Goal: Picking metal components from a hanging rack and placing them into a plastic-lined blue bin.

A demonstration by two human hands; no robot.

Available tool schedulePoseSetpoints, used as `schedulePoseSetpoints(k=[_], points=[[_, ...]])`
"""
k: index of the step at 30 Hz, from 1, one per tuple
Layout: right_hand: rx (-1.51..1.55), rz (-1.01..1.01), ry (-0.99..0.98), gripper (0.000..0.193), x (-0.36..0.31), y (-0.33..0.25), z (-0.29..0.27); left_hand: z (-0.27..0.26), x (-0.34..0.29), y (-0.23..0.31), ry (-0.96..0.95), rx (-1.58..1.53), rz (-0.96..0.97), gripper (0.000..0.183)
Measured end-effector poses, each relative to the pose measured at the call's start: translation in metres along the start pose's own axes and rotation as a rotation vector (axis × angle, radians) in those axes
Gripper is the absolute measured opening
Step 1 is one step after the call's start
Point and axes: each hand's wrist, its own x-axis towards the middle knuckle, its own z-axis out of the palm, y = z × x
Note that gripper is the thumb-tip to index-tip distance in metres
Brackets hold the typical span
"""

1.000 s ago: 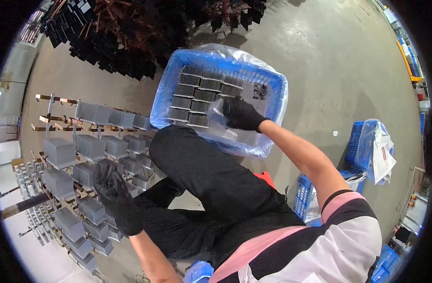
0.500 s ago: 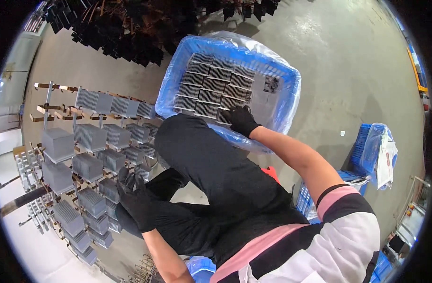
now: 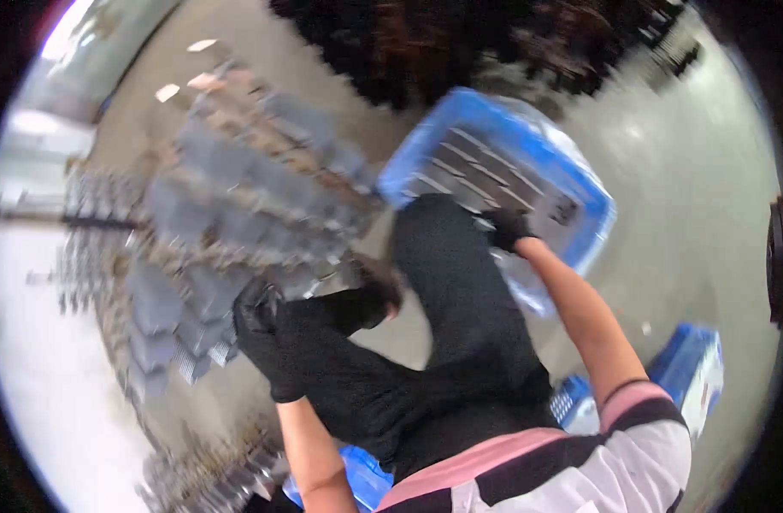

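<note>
My left hand, in a black glove, is raised over my left knee beside the hanging finned metal blocks. Its fingers look bent, but motion smears them and nothing clear shows in them. My right hand, gloved in black too, reaches over the near side of a blue plastic crate lined with clear film. It is at the end of the rows of grey finned metal blocks lying in the crate. Its fingers are blurred and partly lost against the dark blocks.
Racks hold the hanging blocks on the left, with more racked metal parts at lower left. Dark finned parts hang beyond the crate. Another blue crate with film stands on the floor at right. My bent legs lie between racks and crate.
The view has swung left, so the crate and racks sit further right in the picture, now blurred. My left fingers look more bent than before. My right hand stays at the crate's near side.
</note>
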Motion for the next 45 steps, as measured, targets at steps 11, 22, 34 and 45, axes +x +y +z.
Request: schedulePoseSetpoints(k=[11,22,34,45], points=[[0.486,-0.250,0.354,0.028,0.065,-0.202,-0.180,-0.182,-0.042,-0.099,0.887,-0.053,-0.435,0.027],[0.206,-0.482,0.192,0.028,0.033,-0.297,-0.170,-0.307,0.050,-0.152,0.050,-0.222,-0.772,0.026],[0.094,-0.443,0.141,0.027,0.028,-0.305,-0.170,-0.289,0.060,-0.156,0.134,-0.338,-1.034,0.025],[0.206,-0.390,0.153,0.026,0.027,-0.310,-0.180,-0.289,0.029,-0.135,0.148,-0.638,-0.769,0.043]])
